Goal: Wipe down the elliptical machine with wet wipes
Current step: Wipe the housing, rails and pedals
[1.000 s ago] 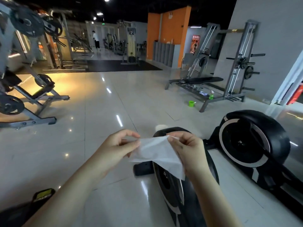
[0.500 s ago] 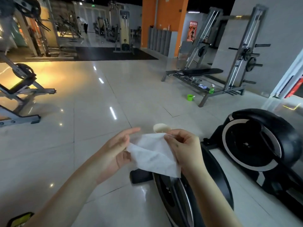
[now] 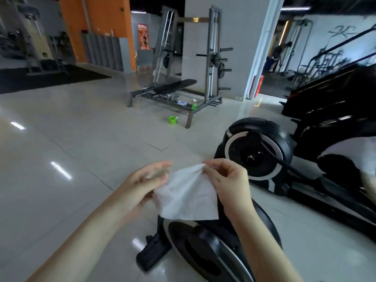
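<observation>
Pinches wet wipe (image 3: 187,197) by its top corner in right hand (image 3: 227,184), above elliptical machine (image 3: 203,253); left hand (image 3: 142,186) at the wipe's left edge, blurred, grip impossible to tell. Best to draw corners apart gently, spreading it flat before wiping.

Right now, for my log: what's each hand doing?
Left hand: at the left edge of the wet wipe; blurred, grip cannot be told.
Right hand: pinches its top corner.

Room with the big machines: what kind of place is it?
Most likely a gym: there is a weight rack, a padded bench in front of it, and a black elliptical machine close to the person.
</observation>
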